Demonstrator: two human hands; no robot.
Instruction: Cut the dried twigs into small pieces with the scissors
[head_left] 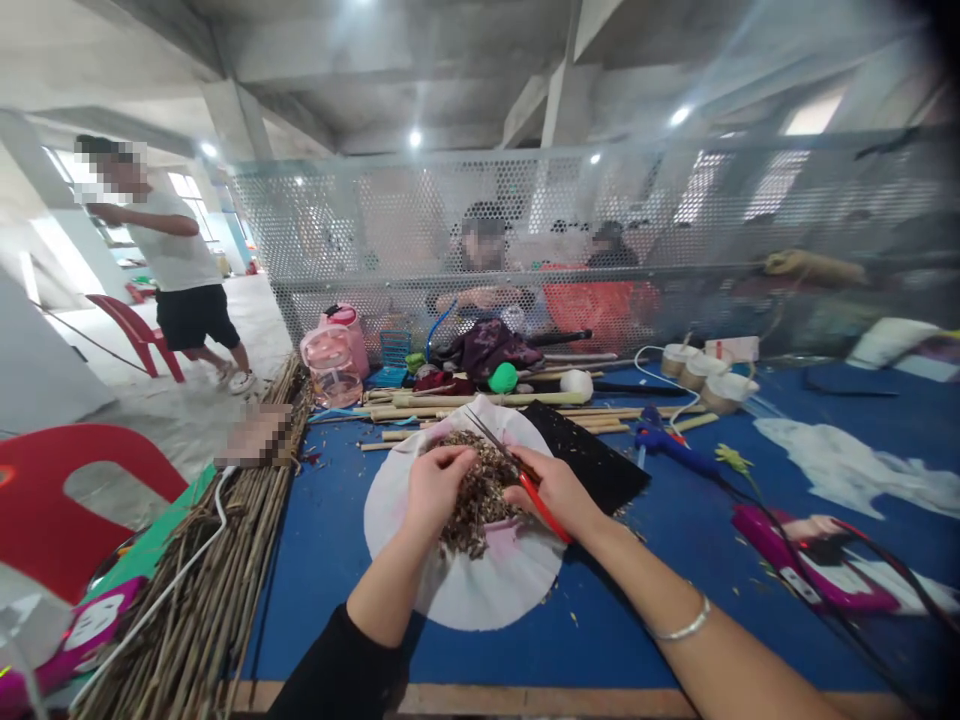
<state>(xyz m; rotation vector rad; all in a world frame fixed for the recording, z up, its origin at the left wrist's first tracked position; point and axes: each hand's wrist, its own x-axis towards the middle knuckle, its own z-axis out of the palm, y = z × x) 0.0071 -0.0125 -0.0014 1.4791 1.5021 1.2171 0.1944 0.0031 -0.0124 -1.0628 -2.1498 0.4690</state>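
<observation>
A round white cloth lies spread on the blue table, with a heap of dry brown plant bits in its middle. Over the left side of the heap, my left hand is closed in a pinch; what its fingertips hold is too small to make out. My right hand grips a pair of scissors with red-orange handles above the heap's right side. The blades point away and to the left, toward the cloth's far edge. Whether the blades are parted is hard to tell.
A bundle of thin sticks lies along the left. Behind the cloth are bamboo rods, a green ball and a mesh partition. A glue gun with cables and white cups stand right. Someone walks at left.
</observation>
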